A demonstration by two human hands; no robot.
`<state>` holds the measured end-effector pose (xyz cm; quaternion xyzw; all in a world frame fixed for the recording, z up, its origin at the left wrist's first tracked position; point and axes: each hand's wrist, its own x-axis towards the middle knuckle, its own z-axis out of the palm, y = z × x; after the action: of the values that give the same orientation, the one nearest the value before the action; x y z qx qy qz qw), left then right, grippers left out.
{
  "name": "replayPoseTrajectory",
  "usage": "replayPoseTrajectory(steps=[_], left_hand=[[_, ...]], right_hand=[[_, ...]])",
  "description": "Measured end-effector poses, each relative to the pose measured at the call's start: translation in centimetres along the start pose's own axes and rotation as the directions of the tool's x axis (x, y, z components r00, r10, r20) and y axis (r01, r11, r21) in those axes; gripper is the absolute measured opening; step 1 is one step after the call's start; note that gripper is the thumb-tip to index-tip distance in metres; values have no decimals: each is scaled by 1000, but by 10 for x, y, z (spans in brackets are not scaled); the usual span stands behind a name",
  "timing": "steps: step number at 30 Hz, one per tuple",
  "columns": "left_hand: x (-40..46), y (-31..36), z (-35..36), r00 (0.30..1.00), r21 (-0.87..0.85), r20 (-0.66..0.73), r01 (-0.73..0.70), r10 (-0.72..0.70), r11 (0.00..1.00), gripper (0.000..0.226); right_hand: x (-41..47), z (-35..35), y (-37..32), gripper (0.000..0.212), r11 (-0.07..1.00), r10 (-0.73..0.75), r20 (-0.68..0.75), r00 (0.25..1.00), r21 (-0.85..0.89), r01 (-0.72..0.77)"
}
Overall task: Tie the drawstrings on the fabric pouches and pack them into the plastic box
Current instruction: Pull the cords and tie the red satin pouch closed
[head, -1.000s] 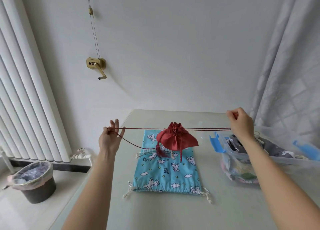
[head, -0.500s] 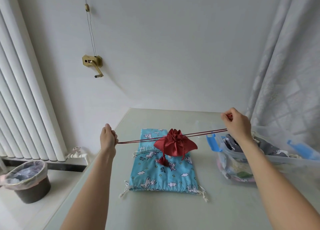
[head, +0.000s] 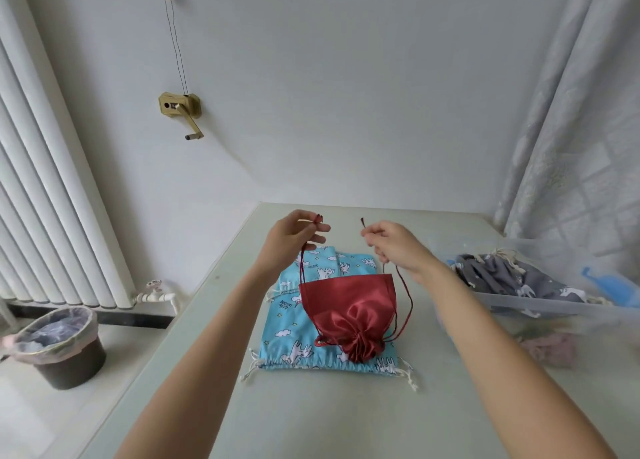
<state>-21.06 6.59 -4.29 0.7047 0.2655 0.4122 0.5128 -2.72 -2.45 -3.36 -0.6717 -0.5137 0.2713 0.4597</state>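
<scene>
Pinching a red cord end apiece, the left hand (head: pixel 294 237) and right hand (head: pixel 394 247) hover over the cinched red pouch (head: pixel 349 309) lying on the blue pouch (head: pixel 311 334), plastic box (head: pixel 540 306) to the right.

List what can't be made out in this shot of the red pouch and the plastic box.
- Head view: plastic box is cut off by the right edge; its clear wall blurs the contents lower down.
- Blue pouch: its middle is hidden under the red pouch.
- Cord ends inside the left hand and right hand are hidden by fingers.
</scene>
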Motion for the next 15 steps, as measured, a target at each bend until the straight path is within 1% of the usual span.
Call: replayPoseTrajectory(steps=[2, 4, 6, 7, 9, 11, 12, 13, 15], left_hand=[[-2, -6, 3, 999, 53, 23, -25, 24, 998, 6], [-5, -9, 8, 997, 70, 50, -57, 54, 996, 9], [-7, -8, 13, 994, 53, 77, -79, 75, 996, 11], [-7, -5, 16, 992, 33, 96, -89, 86, 995, 10], [-7, -1, 21, 987, -20, 134, -89, 91, 996, 9], [-6, 3, 26, 983, -61, 163, -80, 89, 995, 11], [-6, 4, 27, 981, -52, 166, -91, 98, 995, 13], [-5, 4, 27, 981, -25, 157, -107, 110, 994, 14], [-3, -1, 23, 991, 13, 88, -104, 102, 995, 12]], right_hand=[[-6, 15, 8, 17, 1000, -7, 70, 998, 15, 6], [-13, 28, 14, 23, 998, -34, 146, 989, 52, 27], [-18, 39, 15, 27, 995, -59, 178, 982, 85, 45], [-18, 43, 15, 27, 993, -79, 175, 981, 102, 62], [-17, 50, 11, 20, 986, -130, 150, 980, 128, 111], [-14, 54, 7, 17, 976, -155, 88, 984, 170, 138], [-12, 54, 6, 17, 970, -151, 51, 987, 201, 138], [-11, 53, 6, 17, 964, -141, 23, 990, 233, 132], [-8, 48, 6, 16, 952, -115, 14, 993, 288, 106]])
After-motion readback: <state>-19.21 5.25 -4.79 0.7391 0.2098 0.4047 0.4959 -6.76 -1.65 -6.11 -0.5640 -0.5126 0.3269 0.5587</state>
